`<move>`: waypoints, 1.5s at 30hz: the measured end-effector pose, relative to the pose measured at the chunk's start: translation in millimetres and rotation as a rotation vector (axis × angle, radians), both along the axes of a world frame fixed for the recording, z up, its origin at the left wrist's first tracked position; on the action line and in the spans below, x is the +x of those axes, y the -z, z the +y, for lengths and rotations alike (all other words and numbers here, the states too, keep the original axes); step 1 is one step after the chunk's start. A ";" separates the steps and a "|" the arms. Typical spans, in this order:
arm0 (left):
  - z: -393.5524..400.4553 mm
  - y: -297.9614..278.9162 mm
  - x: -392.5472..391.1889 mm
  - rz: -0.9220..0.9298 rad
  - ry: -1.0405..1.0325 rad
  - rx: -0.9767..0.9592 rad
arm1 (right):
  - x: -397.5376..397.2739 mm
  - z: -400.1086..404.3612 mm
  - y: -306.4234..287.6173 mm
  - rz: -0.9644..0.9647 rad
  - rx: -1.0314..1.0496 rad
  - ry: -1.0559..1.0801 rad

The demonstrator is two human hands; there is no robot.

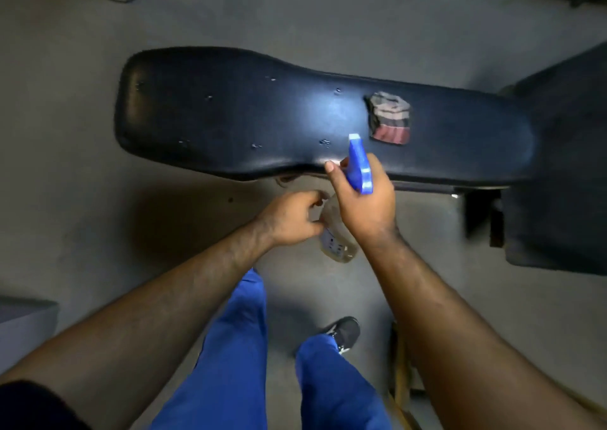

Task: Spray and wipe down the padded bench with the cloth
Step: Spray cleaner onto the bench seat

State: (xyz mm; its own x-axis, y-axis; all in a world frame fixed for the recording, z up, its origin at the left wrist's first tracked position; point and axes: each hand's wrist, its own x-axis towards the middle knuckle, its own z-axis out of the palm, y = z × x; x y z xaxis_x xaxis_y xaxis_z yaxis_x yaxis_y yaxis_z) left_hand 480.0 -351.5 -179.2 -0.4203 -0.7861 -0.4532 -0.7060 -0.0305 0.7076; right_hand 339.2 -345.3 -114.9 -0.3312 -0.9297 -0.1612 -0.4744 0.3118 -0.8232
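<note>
The right hand [366,204] is wrapped around the neck of one spray bottle [338,239], fingers curled under its blue trigger head [359,163], whose nozzle points out over the near edge of the padded bench [230,114]. The left hand [290,219] comes in from the side and pinches the clear body of the same bottle, fingers curled against it just below the right hand. The bottle holds a pale, yellowish liquid and carries a small white label with dark marks, too blurred to read.

Just beyond the nozzle, one cloth [390,118] lies crumpled on the black pad, toward its narrower right end; it is striped in grey, dark and reddish bands and neither hand touches it. The bench runs left to right, wider at the left, its vinyl shiny under a patch of light and marked with several small nicks or specks.

Nearer to me, two legs in blue trousers [236,347] stand on the grey floor [65,199], with one dark shoe [343,331] showing. A dark bulky shape [565,166] adjoins the bench's right end.
</note>
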 end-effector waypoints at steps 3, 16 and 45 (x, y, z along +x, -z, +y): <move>28.9 -19.1 -62.9 0.022 0.001 0.014 | -52.5 26.7 -8.7 -0.023 -0.089 0.094; -18.6 -45.9 -229.0 0.026 -0.080 -0.137 | -199.9 7.4 -29.0 0.085 -0.158 0.003; -223.2 27.2 -285.3 0.145 0.025 -0.148 | -259.0 -156.9 46.5 -0.191 -0.096 0.244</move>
State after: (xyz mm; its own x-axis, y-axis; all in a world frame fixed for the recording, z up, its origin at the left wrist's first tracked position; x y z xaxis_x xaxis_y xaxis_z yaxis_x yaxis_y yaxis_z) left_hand 194.8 -574.7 -206.3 -0.4931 -0.8282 -0.2663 -0.5954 0.0980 0.7975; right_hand 80.1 -502.2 -161.3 -0.5181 -0.8407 -0.1574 -0.2297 0.3141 -0.9212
